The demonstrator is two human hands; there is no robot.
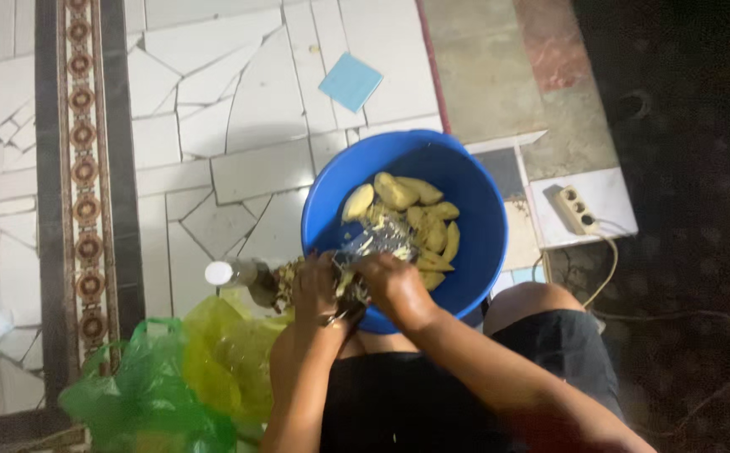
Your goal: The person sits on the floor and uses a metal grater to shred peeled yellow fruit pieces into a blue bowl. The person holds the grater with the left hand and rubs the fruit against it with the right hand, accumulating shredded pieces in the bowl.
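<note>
A blue plastic bowl (474, 210) sits on the tiled floor in front of my knees and holds several pale yellow peeled pieces (398, 195). Over its near rim, my left hand (316, 292) grips a metal grater (377, 242) that leans into the bowl. My right hand (392, 283) presses a yellowish piece against the grater; the piece is mostly hidden under my fingers. Shreds lie on the grater's face.
A bottle with a white cap (235, 273) lies beside my left hand. Green (142, 401) and yellow (229, 356) plastic bags sit at lower left. A power strip (576, 209) with its cable lies to the right, a blue tile piece (350, 81) beyond the bowl.
</note>
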